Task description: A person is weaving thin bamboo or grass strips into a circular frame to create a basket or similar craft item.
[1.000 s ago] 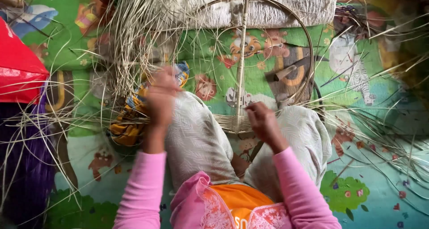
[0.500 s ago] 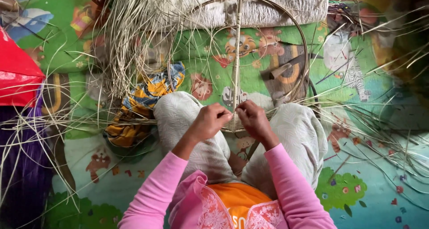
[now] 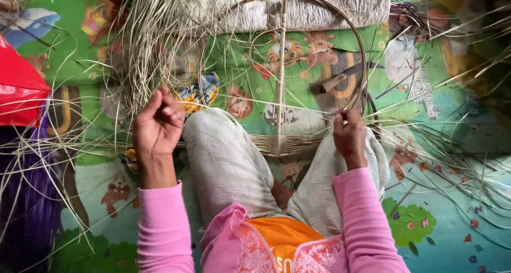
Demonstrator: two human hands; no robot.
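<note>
The left hand (image 3: pixel 157 125) is curled shut around thin pale reed strands (image 3: pixel 143 55) that fan up and away to the far left, while the right hand (image 3: pixel 349 136) pinches a strand at the right edge of the round basket frame (image 3: pixel 363 65) — its fingers closed, though what exactly lies between them is hard to make out. The frame rests over the person's knees on the colourful play mat (image 3: pixel 436 220), a band of woven reed (image 3: pixel 282 143) across its near part, between the two hands.

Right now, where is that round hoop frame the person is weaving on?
In the head view the round hoop frame stands at centre, propped over the person's knees above the play mat; the right hand grips its lower right rim.
</note>
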